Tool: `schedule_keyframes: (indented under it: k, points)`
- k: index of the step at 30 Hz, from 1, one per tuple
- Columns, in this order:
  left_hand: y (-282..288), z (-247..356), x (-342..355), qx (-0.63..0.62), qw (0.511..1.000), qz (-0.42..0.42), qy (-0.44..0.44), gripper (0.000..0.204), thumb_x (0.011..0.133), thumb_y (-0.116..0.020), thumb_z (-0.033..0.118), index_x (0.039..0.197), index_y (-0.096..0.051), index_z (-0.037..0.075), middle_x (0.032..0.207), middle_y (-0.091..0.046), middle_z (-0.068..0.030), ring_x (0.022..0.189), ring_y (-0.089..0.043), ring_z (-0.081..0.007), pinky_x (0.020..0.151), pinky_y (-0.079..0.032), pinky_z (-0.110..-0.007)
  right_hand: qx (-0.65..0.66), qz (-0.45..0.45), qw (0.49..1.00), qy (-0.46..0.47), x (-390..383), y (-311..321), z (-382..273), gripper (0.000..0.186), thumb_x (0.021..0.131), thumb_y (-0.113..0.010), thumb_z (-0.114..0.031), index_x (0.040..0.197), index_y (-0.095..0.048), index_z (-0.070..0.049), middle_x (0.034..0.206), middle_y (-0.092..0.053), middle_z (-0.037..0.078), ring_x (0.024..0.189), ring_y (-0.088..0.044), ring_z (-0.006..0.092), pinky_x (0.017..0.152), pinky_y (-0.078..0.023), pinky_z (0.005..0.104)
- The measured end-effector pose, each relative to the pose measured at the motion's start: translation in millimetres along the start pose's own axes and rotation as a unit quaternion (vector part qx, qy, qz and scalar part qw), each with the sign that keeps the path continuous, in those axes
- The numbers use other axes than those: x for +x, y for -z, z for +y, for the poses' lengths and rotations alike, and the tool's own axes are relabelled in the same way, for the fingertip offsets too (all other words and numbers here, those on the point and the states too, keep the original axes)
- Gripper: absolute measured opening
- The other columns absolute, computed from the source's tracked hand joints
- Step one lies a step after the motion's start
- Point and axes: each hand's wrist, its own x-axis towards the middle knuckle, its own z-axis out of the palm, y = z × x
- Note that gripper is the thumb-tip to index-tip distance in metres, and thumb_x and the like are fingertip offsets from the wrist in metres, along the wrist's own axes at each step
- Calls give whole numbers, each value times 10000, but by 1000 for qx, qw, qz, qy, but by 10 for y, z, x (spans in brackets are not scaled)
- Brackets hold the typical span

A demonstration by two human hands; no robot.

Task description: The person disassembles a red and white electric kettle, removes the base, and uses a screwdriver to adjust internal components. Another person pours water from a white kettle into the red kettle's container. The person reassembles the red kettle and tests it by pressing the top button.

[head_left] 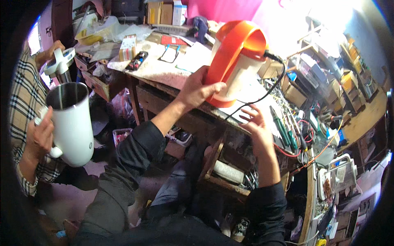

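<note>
My left hand [201, 88] grips the broad orange band of an orange-and-white electric appliance [242, 76], raised and tilted above the workbench. Its exact kind I cannot make out. A black power cord [282, 76] is plugged into its upper right side and loops down past my right hand [257, 123]. That hand is open, fingers apart and half curled, just beneath the appliance and close to the cord, holding nothing.
At left, a person in a checked shirt [24, 82] holds a white steel-lined jug [76, 131] and its white motor head [60, 61]. The cluttered workbench [154, 76] bears glasses [169, 53]. Screwdrivers [287, 131] and wires lie right; an open drawer [211, 164] juts below.
</note>
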Motion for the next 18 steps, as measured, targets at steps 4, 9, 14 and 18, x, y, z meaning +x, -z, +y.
schedule_keyframes:
  k: [4, 9, 14, 18]
  points:
    - [58, -103, 91, -178, 974, -132, 49, 345, 893, -754, 202, 1167, -671, 8, 918, -673, -6, 784, -620, -109, 724, -530, -290, -17, -111, 993, -45, -381, -384, 409, 743, 873, -678, -9, 1559, -397, -59, 1352, -621, 203, 1175, -639, 284, 977, -536, 383]
    - [95, 58, 312, -46, 989, -140, -10, 363, 854, -789, 214, 1122, -689, -10, 947, -743, -66, 879, -679, -134, 842, -542, -308, 14, -16, 994, -107, -299, -611, 604, 628, 932, -674, -2, 1504, -418, -44, 1122, -668, 156, 913, -683, 207, 757, -587, 326]
    - [33, 187, 385, -98, 977, -174, 79, 262, 829, -779, 141, 1032, -726, -17, 895, -757, -72, 773, -711, -129, 754, -568, -302, 25, -73, 989, -129, -270, -479, 964, 522, 933, -692, 15, 1412, -491, -31, 976, -703, 117, 789, -677, 156, 731, -560, 289]
    - [-86, 158, 405, -158, 974, -163, 27, 180, 825, -768, 143, 909, -714, -6, 805, -722, -73, 720, -690, -127, 664, -548, -300, -79, -92, 991, -63, -311, -375, 1197, 461, 921, -675, 44, 1356, -527, 4, 922, -714, 108, 807, -679, 143, 758, -539, 273]
